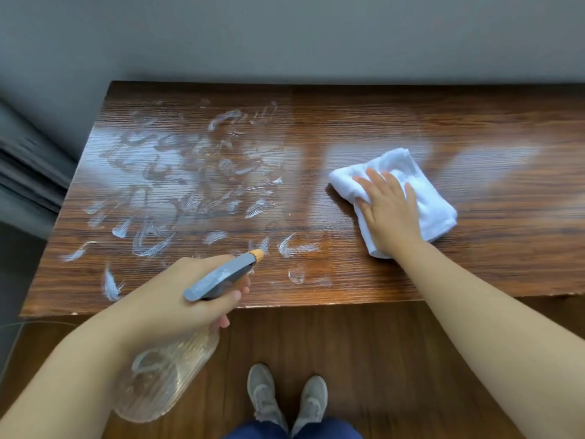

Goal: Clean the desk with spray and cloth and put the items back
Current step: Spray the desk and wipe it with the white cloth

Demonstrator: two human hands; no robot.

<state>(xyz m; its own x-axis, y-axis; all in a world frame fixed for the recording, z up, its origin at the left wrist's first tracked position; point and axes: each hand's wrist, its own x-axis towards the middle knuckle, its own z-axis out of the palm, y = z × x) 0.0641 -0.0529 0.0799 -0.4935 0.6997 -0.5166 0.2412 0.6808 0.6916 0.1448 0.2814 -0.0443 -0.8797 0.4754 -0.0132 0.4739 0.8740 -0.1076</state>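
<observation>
1. Head view: left hand (190, 299) grips a clear spray bottle (164, 375) by its neck, near the desk (474, 264) edge; probably slippery, light.
2. Right hand (387, 210), fingers flat, presses a soft white cloth (433, 198) at centre-right.

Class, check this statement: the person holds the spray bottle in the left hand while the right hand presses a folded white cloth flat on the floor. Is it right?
Not quite. The head view shows the right hand pressing the white cloth on the wooden desk, not on the floor. The rest holds: the left hand grips the spray bottle.
</observation>
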